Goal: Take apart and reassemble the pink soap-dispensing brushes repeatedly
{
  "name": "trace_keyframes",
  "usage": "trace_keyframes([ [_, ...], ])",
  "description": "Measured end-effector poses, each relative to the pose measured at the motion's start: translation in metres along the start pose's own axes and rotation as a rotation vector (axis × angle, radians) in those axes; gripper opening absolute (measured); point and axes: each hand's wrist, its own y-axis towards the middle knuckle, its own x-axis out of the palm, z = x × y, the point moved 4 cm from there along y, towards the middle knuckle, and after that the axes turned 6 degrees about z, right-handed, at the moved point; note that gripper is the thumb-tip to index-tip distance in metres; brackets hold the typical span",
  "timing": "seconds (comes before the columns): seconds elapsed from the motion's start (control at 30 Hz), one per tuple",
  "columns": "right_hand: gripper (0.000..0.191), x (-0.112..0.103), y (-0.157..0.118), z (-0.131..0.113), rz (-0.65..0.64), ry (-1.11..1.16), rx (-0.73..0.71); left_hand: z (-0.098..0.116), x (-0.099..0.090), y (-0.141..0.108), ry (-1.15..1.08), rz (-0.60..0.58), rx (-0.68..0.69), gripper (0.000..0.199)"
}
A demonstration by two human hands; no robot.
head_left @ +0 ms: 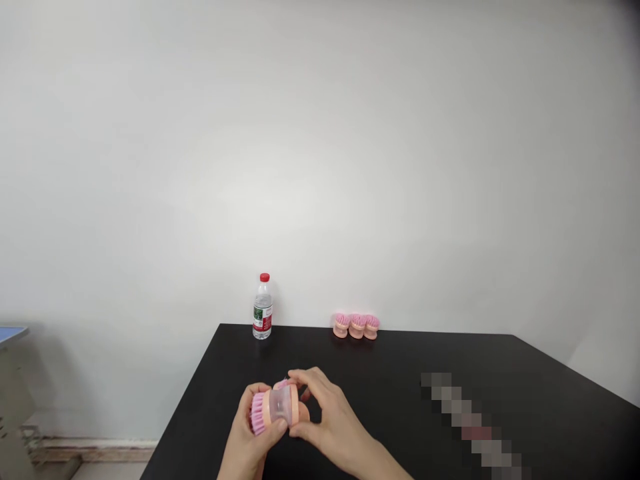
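While a white wall (pixel 320 167) fills most of the view, a black table (pixel 400 373) stands below it, its far edge close to that wall. Left of the table are a piece of furniture with a blue top (pixel 13 337) and a stretch of skirting board (pixel 95 451). On the right part of the table, a pixelated patch (pixel 470 420) is too blurred to make out. Near the table's far edge, a plastic water bottle (pixel 263 310) with a red cap stands upright. Right of it, and well apart, three pink-bristled scrub brushes (pixel 356 325) sit in a touching row. Over the near part of the table, both hands firmly grasp a matching scrub brush (pixel 277 410), with its peach body, clear plastic cylinder and pink bristles pointing left. The left hand (pixel 250 427) clenches the bristle end from below, its thumb across the clear cylinder. The right hand (pixel 325 413) reaches in from the right, its fingers (pixel 305 380) curled over the top of the brush
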Motion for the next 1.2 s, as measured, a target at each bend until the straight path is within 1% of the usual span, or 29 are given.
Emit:
trace_keyframes([
  [0.1,0.057,0.001,-0.006,0.004,0.040,0.064,-0.030,0.000,0.001,-0.001,0.031,-0.037,0.008,0.052],
  [0.2,0.060,-0.001,-0.011,0.002,0.045,0.073,-0.091,0.002,0.004,-0.002,0.058,-0.081,0.040,0.049],
  [0.4,0.059,-0.007,-0.023,-0.008,0.021,0.077,-0.278,0.002,0.003,-0.001,0.171,-0.141,0.102,0.047],
  [0.5,0.060,-0.008,-0.029,-0.009,0.041,0.060,-0.379,0.000,0.002,-0.001,0.195,-0.155,0.091,0.048],
  [0.6,0.058,-0.009,-0.032,-0.012,0.066,0.023,-0.487,-0.005,0.006,-0.003,0.137,-0.207,0.001,0.050],
  [0.73,0.057,-0.011,-0.032,-0.025,0.051,-0.014,-0.672,-0.014,0.013,-0.009,0.046,-0.305,-0.272,0.051],
  [0.8,0.053,-0.014,-0.033,-0.033,0.045,-0.064,-0.745,-0.015,0.016,-0.012,0.016,-0.334,-0.342,0.052],
  [0.83,0.049,-0.015,-0.033,-0.035,0.041,-0.106,-0.746,-0.014,0.016,-0.013,-0.003,-0.339,-0.338,0.051],
  [0.87,0.043,-0.017,-0.032,-0.035,0.038,-0.153,-0.716,-0.011,0.017,-0.013,-0.022,-0.341,-0.308,0.051],
  [0.9,0.038,-0.018,-0.032,-0.033,0.041,-0.197,-0.657,-0.008,0.018,-0.012,-0.035,-0.343,-0.260,0.051],
  [0.93,0.037,-0.018,-0.031,-0.030,0.049,-0.232,-0.581,-0.005,0.018,-0.012,-0.040,-0.343,-0.201,0.051],
  [1.0,0.046,-0.017,-0.031,-0.018,0.068,-0.269,-0.434,-0.001,0.017,-0.011,-0.029,-0.346,-0.091,0.053],
  [1.07,0.055,-0.013,-0.031,-0.004,0.065,-0.258,-0.321,0.000,0.016,-0.009,-0.004,-0.344,-0.032,0.057],
  [1.13,0.071,-0.010,-0.031,0.008,0.052,-0.215,-0.252,-0.002,0.012,-0.007,0.019,-0.319,-0.012,0.060],
  [1.2,0.091,-0.010,-0.031,0.015,0.050,-0.167,-0.230,-0.005,0.007,-0.004,0.042,-0.277,0.012,0.061],
])
